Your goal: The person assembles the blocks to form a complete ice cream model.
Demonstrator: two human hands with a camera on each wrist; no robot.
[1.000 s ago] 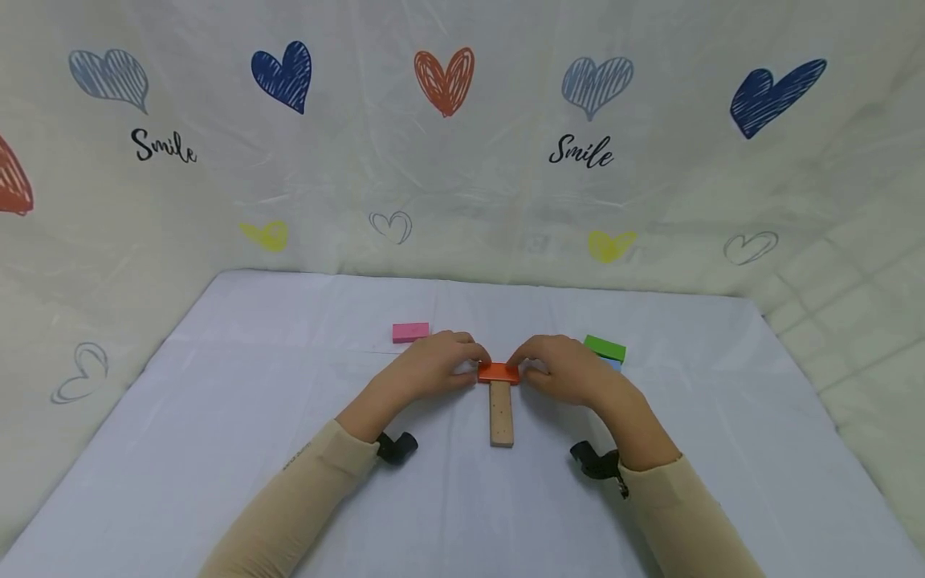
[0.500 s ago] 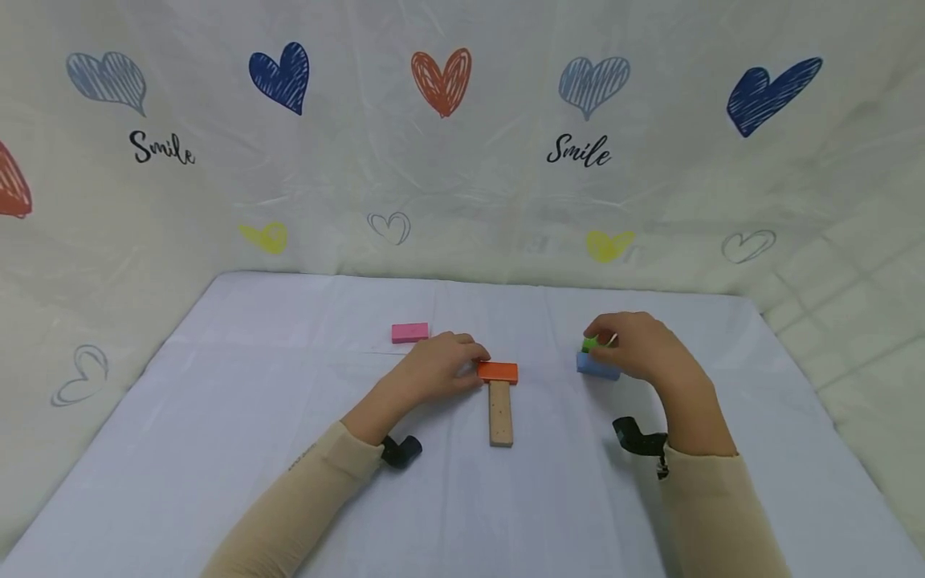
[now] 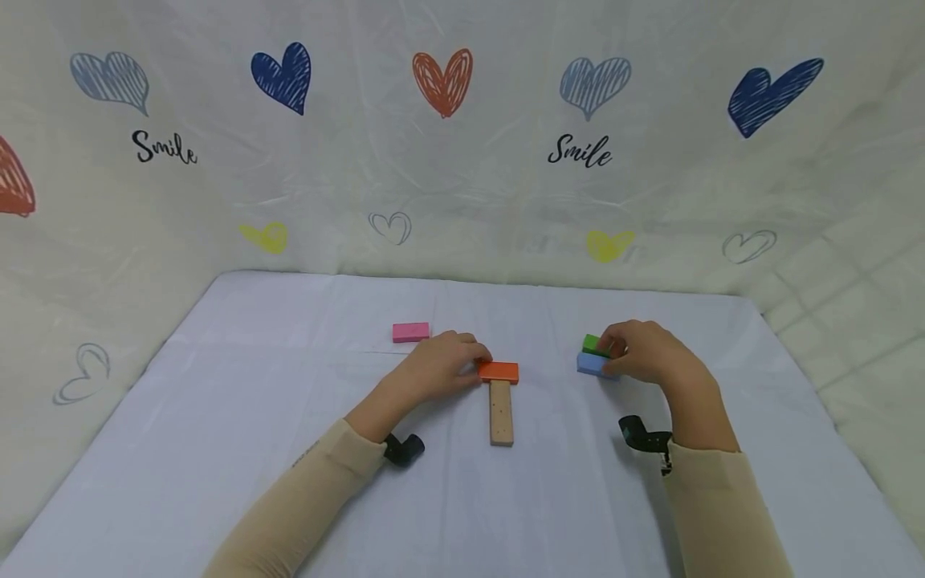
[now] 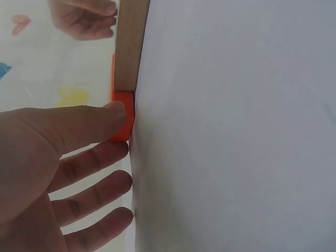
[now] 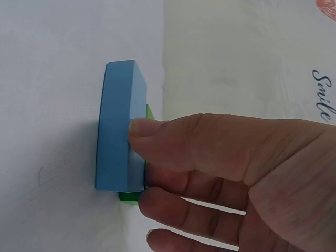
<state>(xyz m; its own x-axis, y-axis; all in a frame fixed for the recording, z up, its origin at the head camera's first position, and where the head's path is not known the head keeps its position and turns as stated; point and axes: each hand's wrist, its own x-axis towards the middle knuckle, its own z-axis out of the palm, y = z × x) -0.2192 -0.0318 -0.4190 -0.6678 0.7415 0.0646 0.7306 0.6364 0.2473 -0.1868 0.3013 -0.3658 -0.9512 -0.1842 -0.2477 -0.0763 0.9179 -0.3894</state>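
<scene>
My left hand (image 3: 437, 365) pinches the left end of an orange block (image 3: 501, 372), its thumb on the block's end in the left wrist view. The orange block lies crosswise against the far end of a plain wooden block (image 3: 501, 413), together forming a T. On the right, my right hand (image 3: 646, 353) has its curled fingers at the right part of a blue block (image 3: 592, 364). Its thumb (image 5: 144, 128) lies on the blue block's edge, and the index fingertip is hidden. A green block (image 3: 592, 345) sits directly behind the blue one, partly covered by the fingers.
A pink block (image 3: 410, 331) lies on the white-covered table (image 3: 289, 337), behind my left hand. A pale curtain (image 3: 499, 160) printed with hearts and "Smile" stands along the table's far edge. A dark wrist camera (image 3: 643, 437) shows below my right hand.
My right hand has left the orange block and moved right to the blue and green blocks, then shifted slightly from the green towards the blue. The left hand stays at the orange block.
</scene>
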